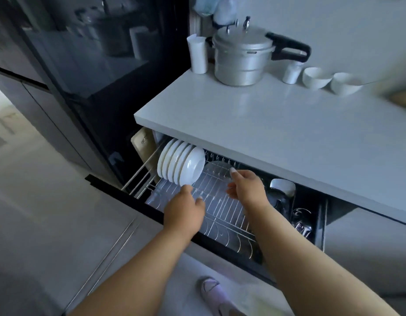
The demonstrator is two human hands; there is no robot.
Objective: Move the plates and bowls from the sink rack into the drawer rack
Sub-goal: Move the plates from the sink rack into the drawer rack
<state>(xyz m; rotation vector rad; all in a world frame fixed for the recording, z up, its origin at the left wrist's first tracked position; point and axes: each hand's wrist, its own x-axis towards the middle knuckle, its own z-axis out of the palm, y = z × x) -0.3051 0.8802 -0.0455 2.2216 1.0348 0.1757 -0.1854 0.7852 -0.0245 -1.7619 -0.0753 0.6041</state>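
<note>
Your left hand [186, 208] sits at the bottom rim of the front plate [192, 168], fingers curled under the edge, probably seating it in the wire slots of the drawer rack [222, 208]. Your right hand [245, 188] hovers just beside it, fingers loosely spread, holding nothing, likely ready to steady. The plates stand on edge in a row at the rack's left so they stay upright. Beyond, two bowls [316, 77] on the counter [265, 115] beside the cooker [240, 58].
</note>
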